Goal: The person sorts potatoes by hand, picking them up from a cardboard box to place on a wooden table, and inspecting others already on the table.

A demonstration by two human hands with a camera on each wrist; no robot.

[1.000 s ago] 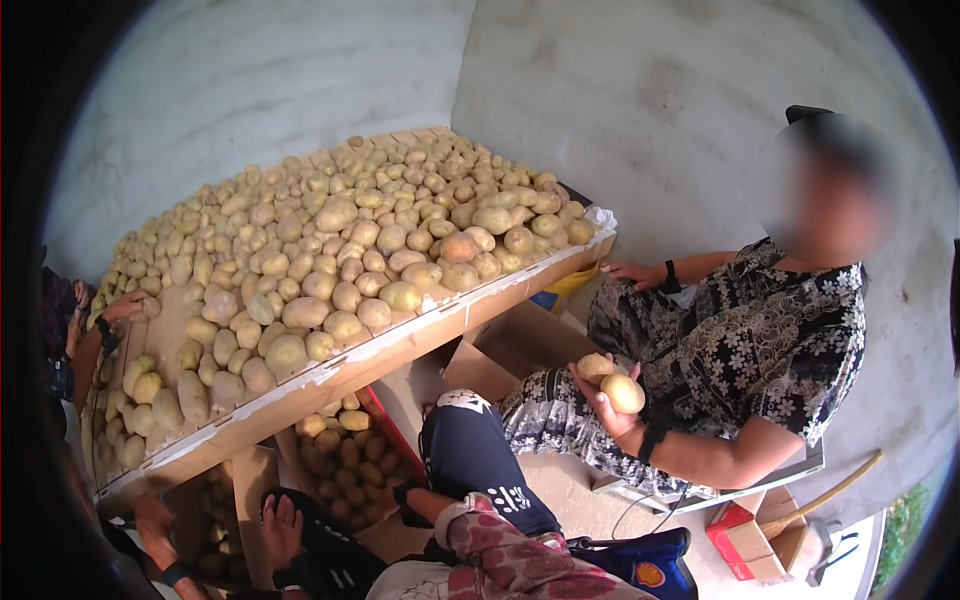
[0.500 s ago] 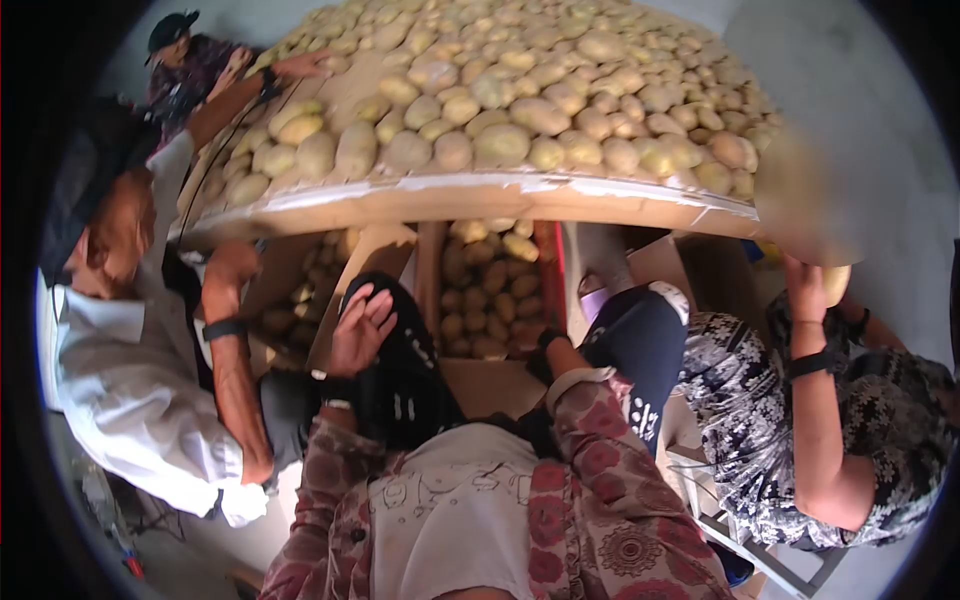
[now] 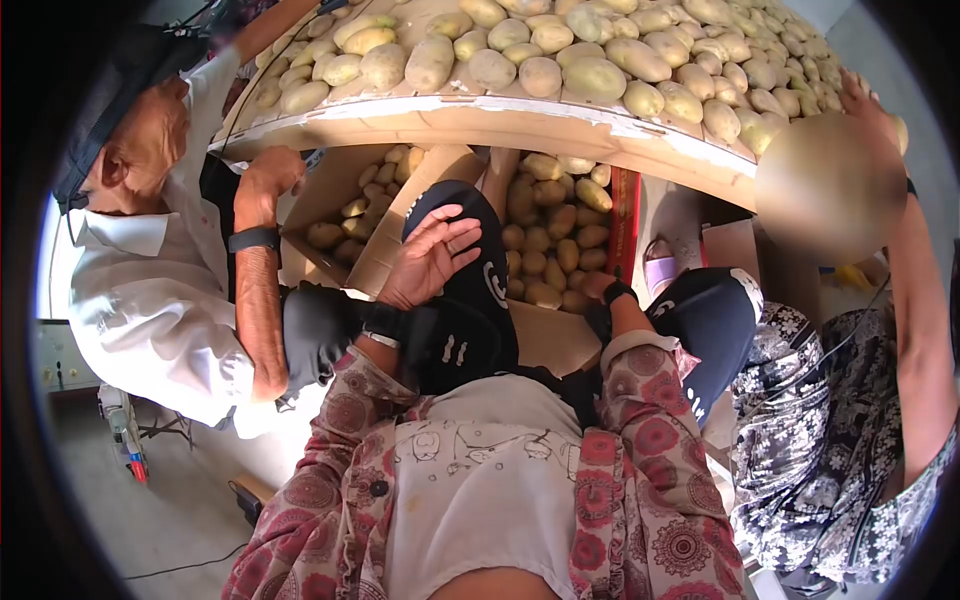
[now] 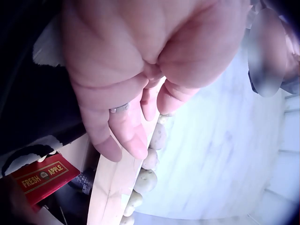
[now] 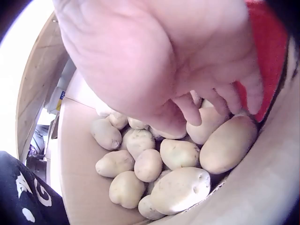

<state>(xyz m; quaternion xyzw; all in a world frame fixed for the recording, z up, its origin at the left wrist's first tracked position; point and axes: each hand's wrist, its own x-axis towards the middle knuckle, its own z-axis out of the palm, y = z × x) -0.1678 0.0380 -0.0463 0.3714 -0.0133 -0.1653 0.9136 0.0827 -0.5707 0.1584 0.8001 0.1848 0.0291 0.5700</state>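
My left hand (image 3: 432,258) is held over my left knee, palm turned up and fingers loosely bent. Nothing lies in it; a ring (image 4: 119,108) shows on one finger in the left wrist view. My right hand (image 3: 598,285) is at the near right side of a cardboard box (image 5: 77,154) filled with potatoes (image 5: 140,143). In the right wrist view its relaxed fingers hang over the potatoes, the fingertips close to a large potato (image 5: 228,144), with no potato in its grasp.
A raised table with a cardboard edge (image 3: 440,122) carries many loose potatoes (image 3: 590,78) above the boxes. Left of my box stands another potato box (image 3: 335,190), beside a person in a white shirt (image 3: 150,300). On my right, another person's arm (image 3: 922,320) reaches to the table.
The head view has swung from the right side down to my lap and the boxes. The right-hand person's arm has gone from their lap up to the table. My hands stay about where they were.
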